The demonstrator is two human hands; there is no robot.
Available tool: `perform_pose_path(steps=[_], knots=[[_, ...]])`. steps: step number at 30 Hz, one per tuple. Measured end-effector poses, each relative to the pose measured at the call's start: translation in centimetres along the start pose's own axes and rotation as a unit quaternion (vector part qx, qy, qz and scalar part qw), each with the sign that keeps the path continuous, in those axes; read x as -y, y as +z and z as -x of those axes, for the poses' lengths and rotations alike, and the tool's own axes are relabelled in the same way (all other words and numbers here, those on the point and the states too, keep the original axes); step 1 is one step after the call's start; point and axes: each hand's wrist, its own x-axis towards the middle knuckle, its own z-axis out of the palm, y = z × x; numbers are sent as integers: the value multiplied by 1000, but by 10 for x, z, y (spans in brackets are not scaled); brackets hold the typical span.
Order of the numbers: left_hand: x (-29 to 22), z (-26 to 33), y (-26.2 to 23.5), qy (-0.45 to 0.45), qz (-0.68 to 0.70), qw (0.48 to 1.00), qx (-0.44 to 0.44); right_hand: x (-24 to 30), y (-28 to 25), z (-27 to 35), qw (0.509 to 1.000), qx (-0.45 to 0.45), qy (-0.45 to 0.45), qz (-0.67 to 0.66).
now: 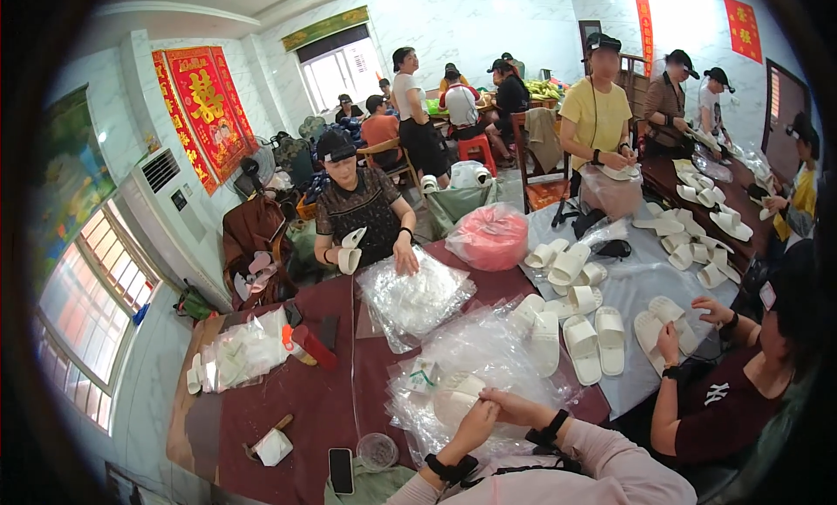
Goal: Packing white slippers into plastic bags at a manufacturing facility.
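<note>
Both my hands meet at the lower middle, over the near edge of a heap of clear plastic bags [410,418]. My left hand [473,425] is closed, its fingertips pinched together at the bag edge. Against it, my right hand [513,406] is closed too, with fingers bent at the same edge. Just beyond my fingers lies a cream slipper [458,399], seemingly inside the clear bag that I grip. The exact hold of the fingertips is too small to make out.
Paired cream slippers [595,341] stand to my right on a grey-covered table [632,385]. A phone [341,472] and a clear round tub [377,451] lie at front left. Across the table, a person [357,200] handles bags [414,296]; another [732,374] sits close on my right.
</note>
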Motion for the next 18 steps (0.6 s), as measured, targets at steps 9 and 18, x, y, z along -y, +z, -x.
perform_pose_path(steps=[9,18], knots=[[-16,34,3,-139,-286,948,15,-5,16,26,988,-28,-69,136],[-31,42,-12,-138,-380,911,-81,18,54,25,990,-15,-121,64]])
